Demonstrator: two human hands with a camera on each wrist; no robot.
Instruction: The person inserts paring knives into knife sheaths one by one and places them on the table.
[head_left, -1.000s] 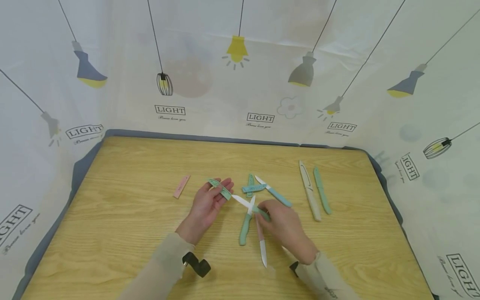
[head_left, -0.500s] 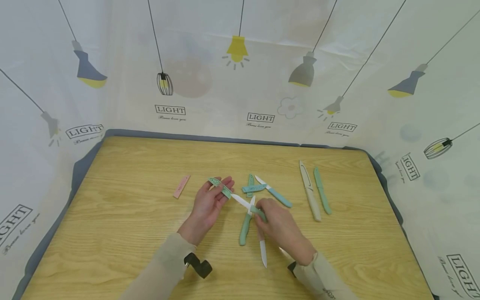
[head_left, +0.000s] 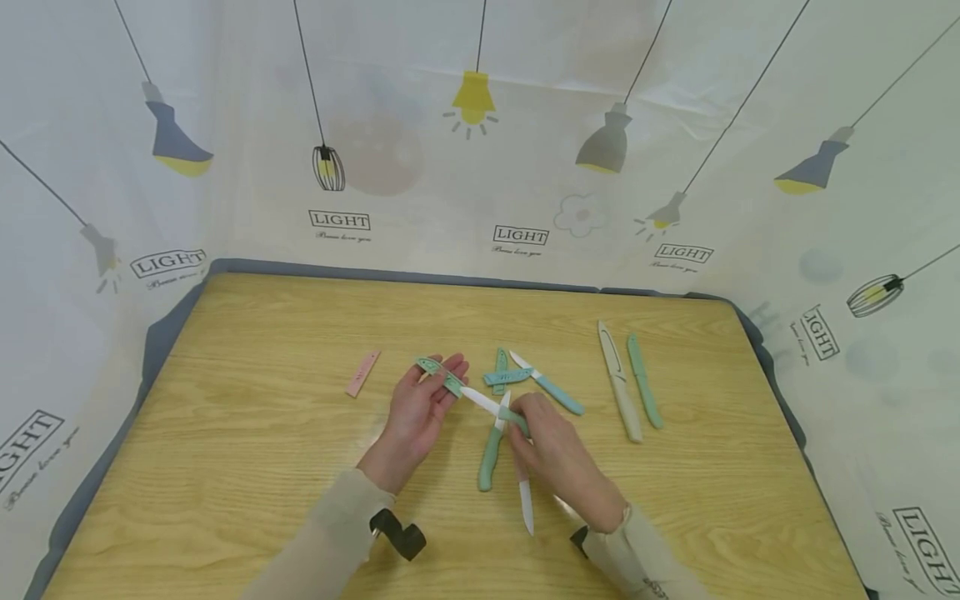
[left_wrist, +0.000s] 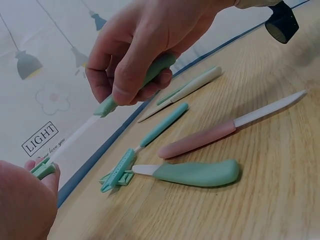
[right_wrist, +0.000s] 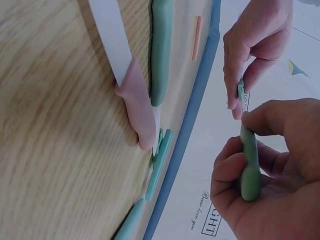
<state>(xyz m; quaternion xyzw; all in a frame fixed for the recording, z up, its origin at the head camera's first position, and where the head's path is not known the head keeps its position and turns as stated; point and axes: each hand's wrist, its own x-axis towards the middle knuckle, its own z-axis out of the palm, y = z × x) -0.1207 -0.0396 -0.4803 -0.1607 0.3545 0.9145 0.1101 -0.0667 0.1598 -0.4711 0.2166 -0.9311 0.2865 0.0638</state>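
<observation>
Nearest, on the wood-grain surface (head_left: 247, 450), a pink knife (left_wrist: 212, 135) lies with its blade bare; a right forearm lowered carelessly could meet that edge. Just beside it is a loose green knife (head_left: 491, 458), also unsheathed.

Above these, the right hand (head_left: 561, 446) has its fingers curled firmly round the handle of a held green knife (head_left: 510, 417). The left hand (head_left: 411, 421) pinches a green sheath (head_left: 452, 384) between thumb and fingers, the other fingers spread loosely. The blade's tip is at the sheath's mouth; whether it is inside I cannot tell. The likeliest mishap is the tip skidding off that narrow mouth into the left fingers, through poor alignment or too hard a push. A light pinch could also let the sheath twist.

Beyond, a blue sheath (head_left: 512, 377) crosses a second green sheath (head_left: 501, 358); the cut-out marks on the blue one are too small to read.

Farthest, the wall covering (head_left: 420, 50) repeats a boxed "LIGHT" above script ending "love you", its first word unclear. No maker's name is legible on the knives.
</observation>
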